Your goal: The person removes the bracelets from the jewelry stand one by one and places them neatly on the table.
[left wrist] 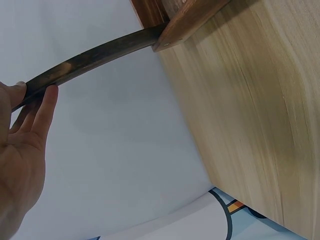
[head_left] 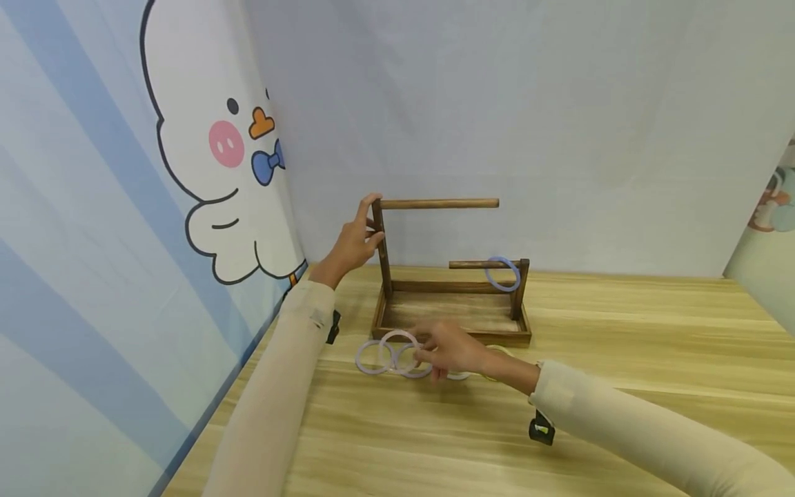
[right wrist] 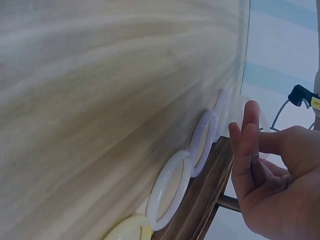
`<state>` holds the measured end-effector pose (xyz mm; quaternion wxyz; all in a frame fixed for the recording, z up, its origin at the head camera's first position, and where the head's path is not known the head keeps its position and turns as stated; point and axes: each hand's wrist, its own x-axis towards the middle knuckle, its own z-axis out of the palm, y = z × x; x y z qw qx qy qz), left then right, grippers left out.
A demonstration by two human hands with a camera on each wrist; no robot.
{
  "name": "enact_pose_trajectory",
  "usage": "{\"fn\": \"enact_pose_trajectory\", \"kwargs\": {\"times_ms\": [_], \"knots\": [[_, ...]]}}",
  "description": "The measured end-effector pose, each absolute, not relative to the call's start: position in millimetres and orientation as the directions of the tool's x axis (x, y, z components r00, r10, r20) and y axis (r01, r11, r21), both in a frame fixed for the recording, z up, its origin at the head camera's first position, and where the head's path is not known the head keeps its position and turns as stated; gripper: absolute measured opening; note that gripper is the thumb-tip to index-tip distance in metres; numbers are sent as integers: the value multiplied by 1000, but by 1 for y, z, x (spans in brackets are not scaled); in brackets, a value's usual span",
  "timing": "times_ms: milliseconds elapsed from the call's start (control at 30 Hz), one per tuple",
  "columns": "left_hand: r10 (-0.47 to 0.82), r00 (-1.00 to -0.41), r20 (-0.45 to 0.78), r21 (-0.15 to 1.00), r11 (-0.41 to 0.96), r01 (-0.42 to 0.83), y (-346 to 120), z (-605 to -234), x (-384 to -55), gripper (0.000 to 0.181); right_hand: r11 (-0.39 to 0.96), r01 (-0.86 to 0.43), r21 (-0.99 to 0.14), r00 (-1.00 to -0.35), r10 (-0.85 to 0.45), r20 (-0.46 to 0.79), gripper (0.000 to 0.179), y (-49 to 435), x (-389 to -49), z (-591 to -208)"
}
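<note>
My left hand (head_left: 354, 243) grips the top of the tall post (head_left: 384, 259) of a dark wooden bangle stand (head_left: 459, 337), thumb on one side and fingers on the other in the left wrist view. Over the table just in front of the stand, my right hand (head_left: 458, 347) pinches a pale pinkish bangle (head_left: 399, 333), held upright. Behind and below it lie two lavender bangles (head_left: 357, 359). A white bangle (right wrist: 156, 200) and a yellow bangle (right wrist: 120, 231) continue the row, partly hidden by the right hand in the head view. One blue bangle (head_left: 504, 289) hangs on the lower bar (head_left: 466, 265).
The stand's upper bar (head_left: 441, 204) carries nothing and points right from the tall post. A shorter post (head_left: 519, 297) holds the lower bar, which points left. Behind the wooden table (head_left: 621, 331) is a grey cloth wall (head_left: 559, 124); a printed cloth (head_left: 112, 310) borders the left.
</note>
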<state>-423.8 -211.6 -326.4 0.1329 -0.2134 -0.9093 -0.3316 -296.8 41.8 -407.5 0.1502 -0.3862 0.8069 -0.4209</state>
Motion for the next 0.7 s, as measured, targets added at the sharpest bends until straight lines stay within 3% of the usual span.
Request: {"fn": "enact_pose_trajectory", "kwargs": {"times_ms": [300, 700], "knots": [[298, -876, 378, 549, 690, 472, -211, -326, -423, 74, 405, -481, -777, -629, -777, -15, 46, 35, -289, -417], [304, -870, 387, 546, 685, 482, -212, -326, -421, 74, 374, -411, -831, -594, -801, -67, 47, 26, -281, -423]]}}
